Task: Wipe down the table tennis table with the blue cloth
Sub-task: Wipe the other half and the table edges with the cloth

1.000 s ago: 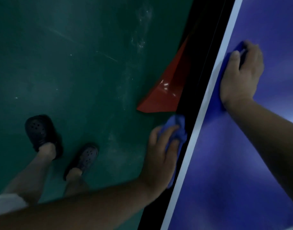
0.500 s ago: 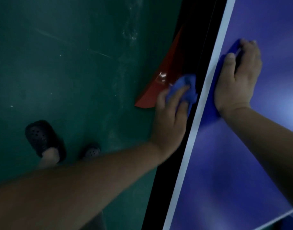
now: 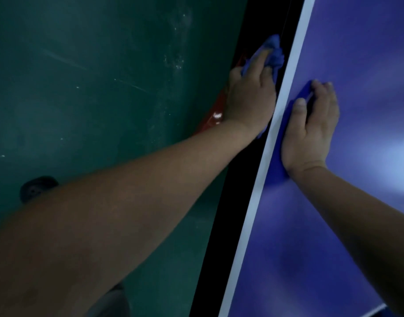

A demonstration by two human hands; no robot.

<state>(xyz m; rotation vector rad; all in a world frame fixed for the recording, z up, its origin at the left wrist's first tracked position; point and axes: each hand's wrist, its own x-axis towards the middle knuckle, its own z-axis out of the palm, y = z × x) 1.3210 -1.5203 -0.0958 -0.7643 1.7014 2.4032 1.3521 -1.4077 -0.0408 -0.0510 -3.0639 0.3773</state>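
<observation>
- Along the near side of the table tennis table (image 3: 333, 248), both hands are at work, so I judge the wipe to be mid-stroke and not finished.
- On the blue top, just inside the white edge line (image 3: 262, 193), the right hand (image 3: 311, 131) lies palm down on the blue cloth (image 3: 279, 143). Its fingers are bent over a raised fold at the far end, with the thumb alongside, so it both grips and presses the cloth.
- Over the edge, against the black side face (image 3: 221, 225), the left hand (image 3: 249, 99) has its fingers curled tight round a bunched cloth (image 3: 274, 51).
- The white line runs bare between the two hands, so these look like separate pieces, though I cannot be sure.
- The blue cloth lies as a narrow strip with its long axis parallel to the white line. It points away from the person, its near end at the wrist and its far end peeking past the fingertips.
- The bunched cloth is a wad with no clear axis. It sticks out beyond the fingers, and a scrap shows below the heel of the hand, so it too trails along the edge.
- What is done is hard to judge, since the top shows only soft glare and no visible border between wiped and unwiped areas.
- Only a band of the table beside this edge is in view. Most of the top lies out of frame, so much probably remains.
- Below the table are a green floor (image 3: 82, 99), a red object (image 3: 213, 117) partly hidden behind the left wrist, and a dark shoe (image 3: 36, 188).
</observation>
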